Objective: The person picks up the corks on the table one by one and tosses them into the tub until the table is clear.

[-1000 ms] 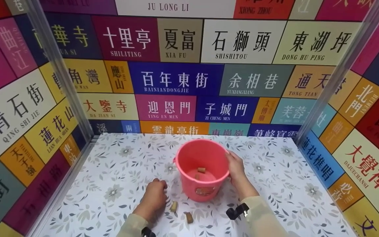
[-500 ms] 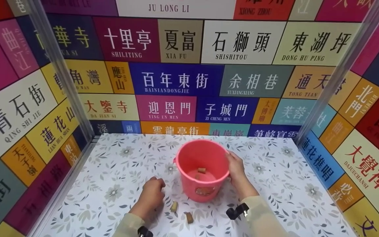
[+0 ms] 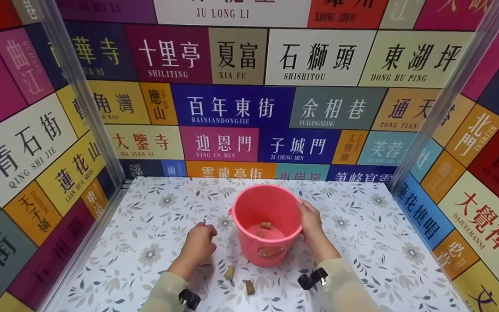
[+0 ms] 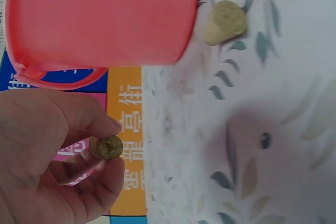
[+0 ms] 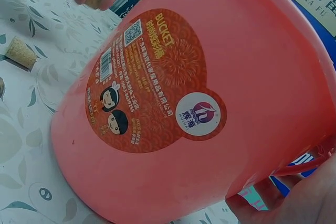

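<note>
A pink bucket (image 3: 263, 253) stands upright on the table, with a cork (image 3: 266, 225) and part of another showing inside. My right hand (image 3: 314, 225) grips its right side near the rim; the fingers (image 5: 244, 209) show against the wall in the right wrist view. Left of the bucket, raised off the table, my left hand (image 3: 198, 247) pinches a cork (image 4: 111, 147) between thumb and fingertips. The head view hides that cork. Two more corks, one (image 3: 229, 272) nearer the bucket and one (image 3: 250, 287) nearer the front, lie on the table.
The table (image 3: 145, 216) has a white cover with a leaf and flower print. Walls of coloured signs (image 3: 232, 104) enclose it at the back and sides, with clear corner strips (image 3: 87, 99). A pink handle (image 4: 68, 82) hangs by the bucket's side.
My left hand has moved a little left and away from me, rising slightly beside the bucket. The right hand, the bucket and the loose corks have stayed in place.
</note>
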Motion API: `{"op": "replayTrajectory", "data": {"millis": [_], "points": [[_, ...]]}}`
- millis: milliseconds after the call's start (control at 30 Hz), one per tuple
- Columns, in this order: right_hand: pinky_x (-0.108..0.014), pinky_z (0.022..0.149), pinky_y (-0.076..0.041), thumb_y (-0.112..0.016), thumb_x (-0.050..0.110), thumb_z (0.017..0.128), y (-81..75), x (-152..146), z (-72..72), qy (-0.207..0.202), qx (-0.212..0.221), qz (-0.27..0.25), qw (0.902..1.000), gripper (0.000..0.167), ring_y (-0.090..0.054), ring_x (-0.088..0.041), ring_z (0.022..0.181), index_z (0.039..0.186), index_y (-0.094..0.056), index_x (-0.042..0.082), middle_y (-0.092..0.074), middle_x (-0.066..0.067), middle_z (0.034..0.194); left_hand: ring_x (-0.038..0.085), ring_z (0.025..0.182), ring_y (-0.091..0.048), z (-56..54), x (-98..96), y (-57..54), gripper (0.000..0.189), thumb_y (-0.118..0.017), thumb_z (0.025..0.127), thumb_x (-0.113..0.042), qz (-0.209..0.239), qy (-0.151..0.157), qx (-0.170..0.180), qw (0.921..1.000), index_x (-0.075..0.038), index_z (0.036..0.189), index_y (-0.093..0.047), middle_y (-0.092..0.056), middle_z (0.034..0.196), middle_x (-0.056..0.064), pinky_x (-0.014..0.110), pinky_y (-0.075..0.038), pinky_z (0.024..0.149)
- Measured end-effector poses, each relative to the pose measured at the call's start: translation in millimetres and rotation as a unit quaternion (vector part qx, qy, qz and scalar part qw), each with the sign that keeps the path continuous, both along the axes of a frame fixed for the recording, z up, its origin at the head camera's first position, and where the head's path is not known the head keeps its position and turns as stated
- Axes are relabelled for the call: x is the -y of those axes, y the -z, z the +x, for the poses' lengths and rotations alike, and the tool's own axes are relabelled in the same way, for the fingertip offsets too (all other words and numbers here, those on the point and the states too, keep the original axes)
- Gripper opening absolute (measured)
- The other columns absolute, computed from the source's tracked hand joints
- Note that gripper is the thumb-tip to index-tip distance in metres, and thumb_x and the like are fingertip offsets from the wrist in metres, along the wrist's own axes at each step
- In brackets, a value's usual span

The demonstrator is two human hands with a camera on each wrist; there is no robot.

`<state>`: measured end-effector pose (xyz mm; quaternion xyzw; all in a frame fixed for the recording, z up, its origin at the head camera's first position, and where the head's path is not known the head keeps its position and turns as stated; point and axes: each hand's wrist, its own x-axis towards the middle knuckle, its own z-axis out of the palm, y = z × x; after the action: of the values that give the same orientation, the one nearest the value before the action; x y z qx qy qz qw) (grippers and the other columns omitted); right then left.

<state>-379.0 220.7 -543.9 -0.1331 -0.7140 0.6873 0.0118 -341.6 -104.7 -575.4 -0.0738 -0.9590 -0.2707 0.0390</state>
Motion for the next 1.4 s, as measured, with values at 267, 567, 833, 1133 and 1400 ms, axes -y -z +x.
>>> {"op": "replayTrajectory", "data": {"millis": [267,567,833,1133,1400], "points": [[-0.052,0.115,-0.051,-0.048,0.030,0.112,0.8,2,0.1,0.012,-0.010,-0.007,0.9998,0.048,-0.060,-0.040,0.136,0.153,-0.056,0.007,-0.059,-0.025,0.152,0.021,0.078,-0.057,-4.8,-2.3,-12.8,0.023,-0.075,0.078,0.005,0.001,-0.003,-0.014,0.9999,-0.004,0.100,-0.075,-0.061,0.085,0.005,0.042,-0.056,0.079],[-0.047,0.108,-0.057,-0.050,0.031,0.112,0.6,0,0.6,0.009,-0.015,-0.011,0.9998,0.049,-0.061,-0.042,0.134,0.153,-0.055,0.005,-0.059,-0.027,0.150,0.021,0.075,-0.057,-9.6,-3.7,-25.1,0.025,-0.072,0.074,0.008,0.002,0.015,-0.065,0.9978,-0.003,0.096,-0.075,-0.060,0.080,0.004,0.042,-0.056,0.075],[-0.049,0.109,-0.056,-0.050,0.028,0.111,2.3,2,0.8,0.021,-0.024,0.002,0.9995,0.047,-0.063,-0.040,0.130,0.150,-0.058,0.004,-0.061,-0.026,0.147,0.024,0.076,-0.061,-14.7,-10.9,-41.0,0.024,-0.073,0.073,0.007,0.002,0.026,-0.090,0.9956,-0.003,0.095,-0.076,-0.062,0.081,0.006,0.044,-0.058,0.075],[-0.052,0.116,-0.050,-0.048,0.029,0.112,2.1,3,1.0,0.016,-0.019,-0.009,0.9997,0.047,-0.059,-0.040,0.137,0.152,-0.057,0.005,-0.058,-0.025,0.153,0.028,0.077,-0.061,-21.6,-14.8,-60.8,0.024,-0.073,0.072,0.006,0.007,0.051,-0.125,0.9909,-0.001,0.095,-0.076,-0.061,0.078,0.007,0.046,-0.056,0.075],[-0.050,0.115,-0.052,-0.049,0.028,0.111,1.3,3,-0.5,0.023,-0.022,-0.010,0.9995,0.047,-0.060,-0.039,0.136,0.151,-0.058,0.006,-0.059,-0.024,0.152,0.031,0.082,-0.064,-21.9,-19.5,-75.8,0.026,-0.069,0.073,0.008,-0.004,0.060,-0.132,0.9894,-0.003,0.096,-0.077,-0.065,0.084,0.009,0.047,-0.058,0.079]]}}
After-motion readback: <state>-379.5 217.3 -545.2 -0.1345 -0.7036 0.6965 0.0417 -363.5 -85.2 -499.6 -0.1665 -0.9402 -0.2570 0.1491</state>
